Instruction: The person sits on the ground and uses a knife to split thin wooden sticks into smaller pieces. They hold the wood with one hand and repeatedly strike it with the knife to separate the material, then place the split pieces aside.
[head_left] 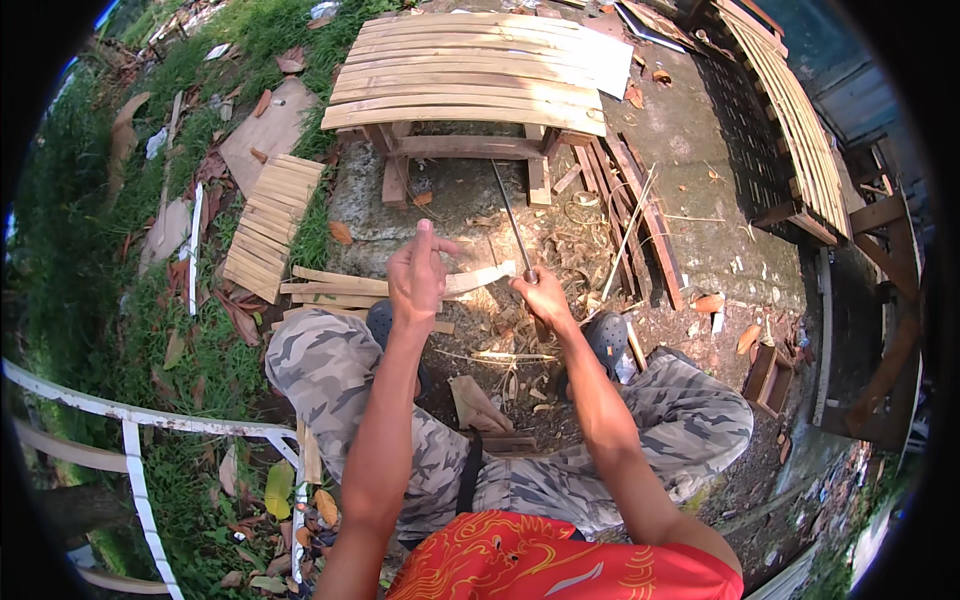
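My right hand [543, 298] is closed around the handle of a long knife [512, 220], its narrow dark blade pointing away from me. Part of the brown handle shows below the fist. My left hand [416, 272] is raised between my knees with some fingers stretched out and apart. Behind and below it lies a pale bamboo strip [478, 280], whose right end comes close to the knife hand. More bamboo strips [335, 290] lie to the left, beside my knee. The left palm is hidden, but no grip on a strip shows.
Ahead stands a slatted bamboo bench [465, 75]. A small slatted panel [272, 228] lies on the grass at left. Dark wooden planks [630, 215] and shavings [580, 225] cover ground at right. Another slatted bench [790, 120] stands far right, a white metal frame [135, 412] lower left.
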